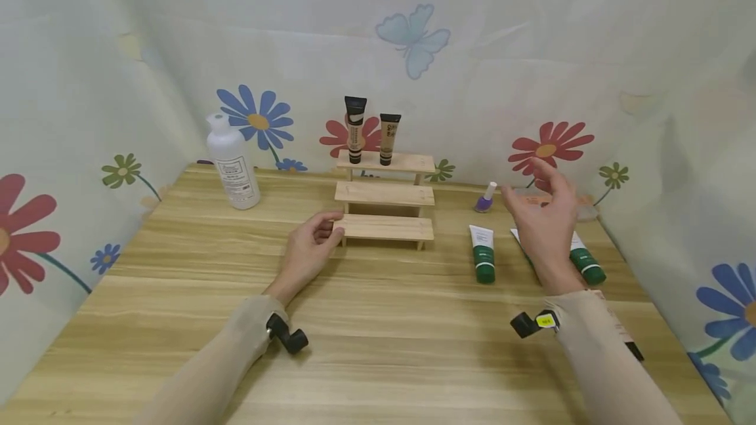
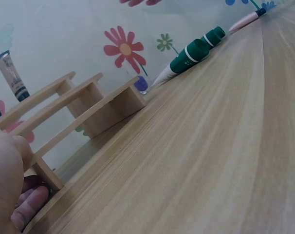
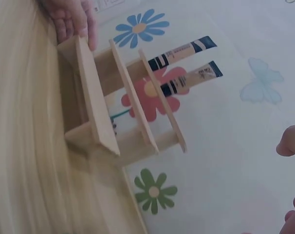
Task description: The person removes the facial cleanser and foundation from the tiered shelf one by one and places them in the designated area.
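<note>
My left hand [image 1: 307, 244] grips the left end of the lowest step of a three-step wooden display stand [image 1: 386, 227], thumb near the top edge and fingers by the leg. On the top step two beige tubes, a taller one [image 1: 355, 133] and a shorter one [image 1: 388, 138], stand upright on black caps. My right hand [image 1: 546, 225] hovers at the right, fingers loosely bent, with nothing seen in it. Below it lie white-and-green tubes: one to its left [image 1: 483, 256], one to its right [image 1: 586, 262], and another mostly hidden by the hand.
A purple nail polish bottle [image 1: 485, 199] with a white cap stands left of my right hand. Behind that hand lies a flat, partly transparent item [image 1: 586, 210]. A black-capped tube [image 1: 633, 349] is partly under my right sleeve. A white bottle [image 1: 235, 169] stands at the back left.
</note>
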`<state>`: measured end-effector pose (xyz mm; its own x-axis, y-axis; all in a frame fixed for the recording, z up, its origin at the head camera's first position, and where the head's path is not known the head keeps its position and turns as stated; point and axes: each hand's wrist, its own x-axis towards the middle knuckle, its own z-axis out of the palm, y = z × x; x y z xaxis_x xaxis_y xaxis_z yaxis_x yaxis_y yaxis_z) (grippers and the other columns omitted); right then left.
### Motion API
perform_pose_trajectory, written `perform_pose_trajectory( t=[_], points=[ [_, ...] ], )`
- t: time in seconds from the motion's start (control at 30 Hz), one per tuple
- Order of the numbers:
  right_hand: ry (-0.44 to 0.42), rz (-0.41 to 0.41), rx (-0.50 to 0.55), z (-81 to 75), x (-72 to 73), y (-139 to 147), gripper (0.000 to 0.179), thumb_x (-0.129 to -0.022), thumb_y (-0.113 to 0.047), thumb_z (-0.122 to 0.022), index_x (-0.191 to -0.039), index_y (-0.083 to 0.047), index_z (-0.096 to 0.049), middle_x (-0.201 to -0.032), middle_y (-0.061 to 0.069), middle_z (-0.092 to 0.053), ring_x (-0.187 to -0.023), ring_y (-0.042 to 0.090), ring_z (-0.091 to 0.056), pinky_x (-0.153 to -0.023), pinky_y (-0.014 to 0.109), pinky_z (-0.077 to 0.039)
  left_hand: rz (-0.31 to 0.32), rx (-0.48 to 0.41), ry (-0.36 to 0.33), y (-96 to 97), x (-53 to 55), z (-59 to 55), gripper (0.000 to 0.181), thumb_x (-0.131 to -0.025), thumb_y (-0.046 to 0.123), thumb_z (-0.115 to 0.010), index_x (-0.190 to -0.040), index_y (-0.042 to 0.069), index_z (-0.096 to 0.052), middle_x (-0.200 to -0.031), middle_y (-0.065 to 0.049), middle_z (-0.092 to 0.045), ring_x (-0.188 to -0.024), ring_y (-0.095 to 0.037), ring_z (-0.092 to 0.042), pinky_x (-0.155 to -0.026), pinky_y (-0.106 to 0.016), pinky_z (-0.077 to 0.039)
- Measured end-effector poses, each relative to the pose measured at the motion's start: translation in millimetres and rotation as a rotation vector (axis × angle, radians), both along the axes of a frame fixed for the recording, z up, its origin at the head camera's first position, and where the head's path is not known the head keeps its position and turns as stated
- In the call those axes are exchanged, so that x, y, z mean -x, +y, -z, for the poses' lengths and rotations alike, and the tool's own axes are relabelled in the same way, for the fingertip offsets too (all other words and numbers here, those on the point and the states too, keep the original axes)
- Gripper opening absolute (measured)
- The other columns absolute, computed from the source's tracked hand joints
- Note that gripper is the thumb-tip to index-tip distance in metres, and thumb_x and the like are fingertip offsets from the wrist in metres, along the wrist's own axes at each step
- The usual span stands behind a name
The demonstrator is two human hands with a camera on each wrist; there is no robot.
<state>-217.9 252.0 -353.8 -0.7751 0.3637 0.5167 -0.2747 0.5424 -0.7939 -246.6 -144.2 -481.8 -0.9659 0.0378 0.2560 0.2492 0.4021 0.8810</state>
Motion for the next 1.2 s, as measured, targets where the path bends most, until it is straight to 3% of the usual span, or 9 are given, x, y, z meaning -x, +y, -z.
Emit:
perform_pose_trajectory(
  t=[0.17, 0.43, 0.6, 0.87, 1.2],
  points=[
    [0.011, -0.049, 0.041, -6.2, 16.7, -20, 0.063, -0.098, -0.028, -0.088, -0.156, -0.025, -0.065, -0.142, 0.006, -0.060, -0.129, 0.016, -0.052, -0.093, 0.024, -0.043, 0.013, -0.009, -0.007, 1.0, 0.0, 1.3, 0.032, -0.110, 0.026, -0.074, -0.142, 0.018, -0.074, -0.122, -0.008, -0.075, -0.112, -0.023, -0.073, -0.095, -0.032, -0.063],
    [0.070, -0.158, 0.142, -7.9, 39.7, -55, 0.066, -0.096, -0.024, -0.090, -0.156, -0.022, -0.063, -0.146, 0.006, -0.059, -0.137, 0.022, -0.056, -0.103, 0.040, -0.048, 0.020, -0.024, -0.001, 1.6, 0.1, 1.8, 0.033, -0.110, 0.026, -0.075, -0.142, 0.016, -0.074, -0.122, -0.010, -0.075, -0.113, -0.025, -0.073, -0.098, -0.041, -0.063],
    [0.097, -0.224, 0.185, -8.9, 53.5, -80, 0.067, -0.096, -0.020, -0.089, -0.158, -0.019, -0.061, -0.149, 0.007, -0.059, -0.139, 0.023, -0.057, -0.108, 0.050, -0.053, 0.020, -0.027, -0.002, 1.9, 0.3, 2.4, 0.033, -0.110, 0.025, -0.075, -0.142, 0.016, -0.074, -0.122, -0.010, -0.075, -0.112, -0.024, -0.073, -0.097, -0.039, -0.063],
    [0.112, -0.268, 0.296, -1.9, 76.5, -120, 0.067, -0.094, -0.020, -0.092, -0.154, -0.019, -0.063, -0.146, 0.008, -0.058, -0.133, 0.020, -0.062, -0.107, 0.049, -0.060, 0.016, -0.036, 0.007, 0.7, -0.1, -0.1, 0.031, -0.110, 0.022, -0.075, -0.140, 0.016, -0.075, -0.120, -0.010, -0.074, -0.110, -0.024, -0.073, -0.096, -0.040, -0.063],
    [0.177, -0.298, 0.365, 8.3, 98.0, -169, 0.058, -0.095, -0.016, -0.091, -0.149, -0.017, -0.068, -0.135, 0.011, -0.063, -0.126, 0.027, -0.068, -0.103, 0.048, -0.062, 0.018, -0.035, 0.011, -0.4, 0.4, 0.1, 0.031, -0.110, 0.023, -0.075, -0.140, 0.016, -0.075, -0.119, -0.010, -0.074, -0.109, -0.023, -0.073, -0.093, -0.032, -0.063]
  ],
)
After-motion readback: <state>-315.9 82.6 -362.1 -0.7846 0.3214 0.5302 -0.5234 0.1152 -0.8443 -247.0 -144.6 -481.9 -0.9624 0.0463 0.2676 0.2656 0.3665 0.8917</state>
